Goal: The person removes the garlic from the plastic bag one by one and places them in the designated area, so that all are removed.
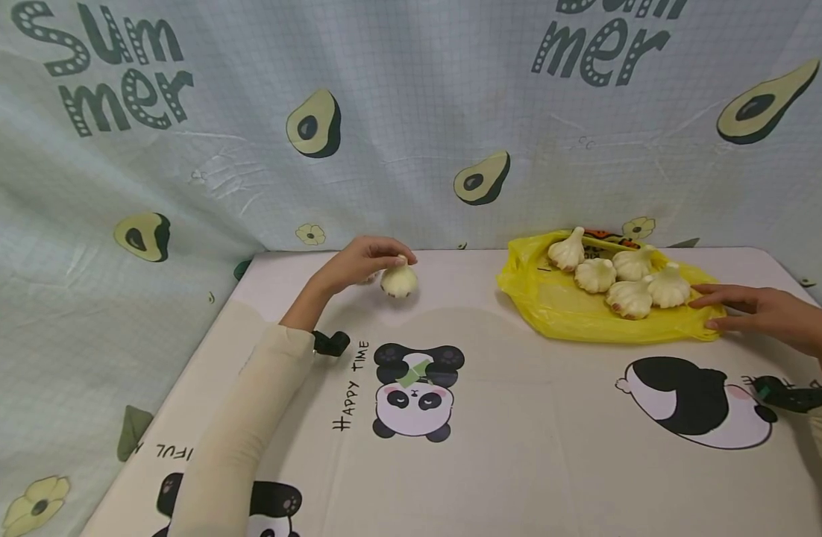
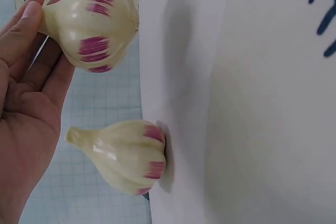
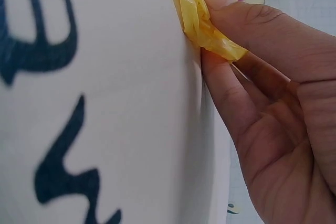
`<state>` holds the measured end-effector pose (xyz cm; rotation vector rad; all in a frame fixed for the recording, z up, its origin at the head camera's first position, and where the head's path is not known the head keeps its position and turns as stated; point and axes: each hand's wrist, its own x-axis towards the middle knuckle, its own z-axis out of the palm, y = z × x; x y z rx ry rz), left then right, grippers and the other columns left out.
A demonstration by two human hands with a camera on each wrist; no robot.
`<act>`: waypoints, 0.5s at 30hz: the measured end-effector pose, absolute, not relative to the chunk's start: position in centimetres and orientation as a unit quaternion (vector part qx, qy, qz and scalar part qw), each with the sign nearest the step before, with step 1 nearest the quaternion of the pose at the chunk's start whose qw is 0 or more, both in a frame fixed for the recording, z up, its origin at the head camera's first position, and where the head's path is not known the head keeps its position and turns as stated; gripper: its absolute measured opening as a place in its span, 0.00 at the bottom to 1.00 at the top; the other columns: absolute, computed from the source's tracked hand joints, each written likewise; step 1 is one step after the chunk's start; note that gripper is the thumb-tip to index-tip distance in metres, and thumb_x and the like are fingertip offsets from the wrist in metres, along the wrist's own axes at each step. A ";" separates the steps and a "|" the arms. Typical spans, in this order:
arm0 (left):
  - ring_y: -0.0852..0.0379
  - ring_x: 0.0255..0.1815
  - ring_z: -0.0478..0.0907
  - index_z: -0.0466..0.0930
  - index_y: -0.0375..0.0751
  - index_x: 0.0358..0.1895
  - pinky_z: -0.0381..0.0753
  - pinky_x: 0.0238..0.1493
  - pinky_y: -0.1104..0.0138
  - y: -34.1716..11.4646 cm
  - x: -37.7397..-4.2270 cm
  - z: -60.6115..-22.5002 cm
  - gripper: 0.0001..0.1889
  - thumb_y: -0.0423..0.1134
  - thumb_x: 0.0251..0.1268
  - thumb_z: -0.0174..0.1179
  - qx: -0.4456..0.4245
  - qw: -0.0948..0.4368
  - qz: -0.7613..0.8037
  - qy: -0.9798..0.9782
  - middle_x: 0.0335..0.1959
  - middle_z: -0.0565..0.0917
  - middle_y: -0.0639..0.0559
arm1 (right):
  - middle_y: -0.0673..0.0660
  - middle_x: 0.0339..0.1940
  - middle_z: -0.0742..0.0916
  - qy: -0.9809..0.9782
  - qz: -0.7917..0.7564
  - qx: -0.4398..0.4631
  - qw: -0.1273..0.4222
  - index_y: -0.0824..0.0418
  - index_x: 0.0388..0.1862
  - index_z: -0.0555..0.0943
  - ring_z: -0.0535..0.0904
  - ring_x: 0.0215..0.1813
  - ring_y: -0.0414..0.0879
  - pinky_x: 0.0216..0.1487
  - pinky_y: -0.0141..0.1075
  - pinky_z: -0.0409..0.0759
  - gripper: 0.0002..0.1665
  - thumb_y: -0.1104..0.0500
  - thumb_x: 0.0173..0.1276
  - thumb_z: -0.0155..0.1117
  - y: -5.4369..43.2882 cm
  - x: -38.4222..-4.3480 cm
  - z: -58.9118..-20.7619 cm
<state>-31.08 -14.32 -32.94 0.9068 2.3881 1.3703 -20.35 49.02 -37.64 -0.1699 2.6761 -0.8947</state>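
Observation:
My left hand (image 1: 367,261) pinches a garlic bulb (image 1: 399,282) by its stem, thumb against fingertips. Seen from the left wrist, this bulb (image 2: 97,24) is cream with purple streaks and hangs just off the tabletop. Close beside it a second garlic bulb (image 2: 123,156) stands on the table; the left hand mostly hides that one in the head view. On the right, several garlic bulbs (image 1: 631,298) lie on a flattened yellow plastic bag (image 1: 572,328). My right hand (image 1: 773,313) grips the bag's right edge, with the thumb over the crumpled yellow plastic (image 3: 197,9) and fingers beneath.
A pale tablecloth (image 1: 505,447) with panda prints covers the table. Behind it and along the left hangs a curtain (image 1: 397,97) printed with avocados and lettering. Black wrist straps (image 1: 332,343) sit on both arms.

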 end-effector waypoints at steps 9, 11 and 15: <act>0.54 0.61 0.78 0.86 0.39 0.54 0.75 0.62 0.59 -14.7 -32.4 -33.4 0.11 0.35 0.77 0.57 0.295 0.104 0.472 0.824 0.55 0.86 0.44 | 0.84 0.75 0.56 0.936 -0.308 -0.057 0.158 0.76 0.63 0.74 0.45 0.73 0.84 0.62 0.78 0.56 0.31 0.56 0.71 0.68 49.0 -20.4 -37.5; 0.54 0.61 0.78 0.85 0.38 0.54 0.75 0.63 0.59 -14.7 -32.7 -33.6 0.11 0.35 0.78 0.57 0.288 0.100 0.473 0.826 0.55 0.85 0.43 | 0.84 0.75 0.55 0.936 -0.310 -0.057 0.158 0.77 0.63 0.73 0.45 0.73 0.84 0.62 0.78 0.55 0.31 0.56 0.71 0.68 49.0 -20.3 -37.6; 0.53 0.61 0.78 0.85 0.37 0.55 0.75 0.64 0.59 -14.7 -33.1 -34.0 0.12 0.35 0.78 0.56 0.277 0.088 0.472 0.832 0.56 0.84 0.44 | 0.83 0.76 0.55 0.937 -0.307 -0.054 0.157 0.76 0.64 0.73 0.44 0.74 0.84 0.63 0.78 0.54 0.32 0.55 0.72 0.68 49.1 -20.4 -37.7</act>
